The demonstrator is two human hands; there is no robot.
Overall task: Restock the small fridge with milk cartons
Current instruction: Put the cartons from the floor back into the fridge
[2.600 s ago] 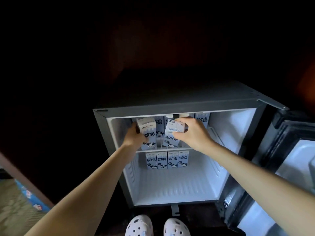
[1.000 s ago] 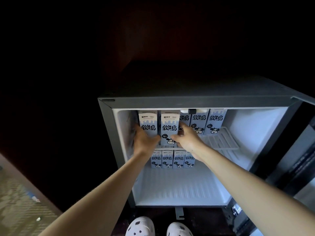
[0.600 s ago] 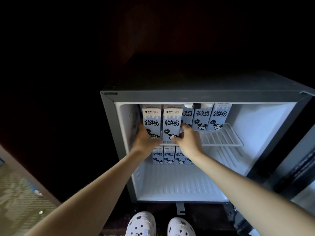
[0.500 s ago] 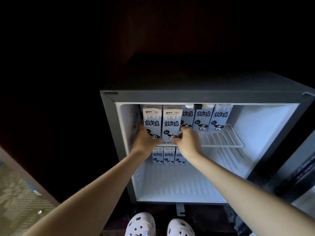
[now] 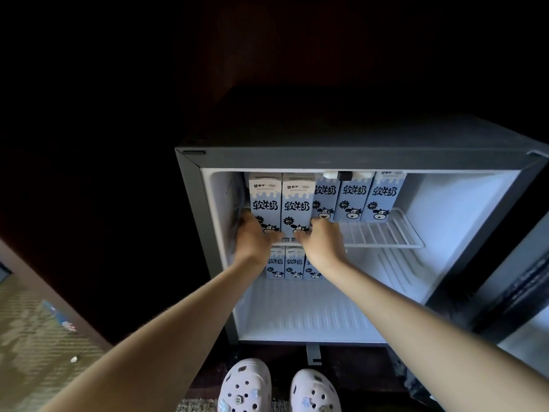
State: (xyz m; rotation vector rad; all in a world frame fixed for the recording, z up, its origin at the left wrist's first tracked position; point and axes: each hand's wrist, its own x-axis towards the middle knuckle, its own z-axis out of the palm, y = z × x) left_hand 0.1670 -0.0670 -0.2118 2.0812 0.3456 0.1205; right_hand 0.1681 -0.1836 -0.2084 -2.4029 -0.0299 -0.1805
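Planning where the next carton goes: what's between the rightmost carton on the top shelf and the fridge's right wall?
Only bare wire shelf lies between the rightmost carton and the right wall, per the head view.

Dim room, nearly black; the fridge interior glows bluish-white, edges bowed by wide-angle distortion

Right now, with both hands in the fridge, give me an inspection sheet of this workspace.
Surface: wire shelf in the open fridge, cartons on its left part.
Job's things: left front carton and right front carton upright, side by side; three back cartons behind; a lower row on the fridge floor.
Clutter: small scrap on the carpet.
Grippers: left hand grips the left front carton's base; right hand grips the right front carton's.
Cables: nothing seen.
Surroundings: dark cabinet, fridge door open at right, white clogs below.
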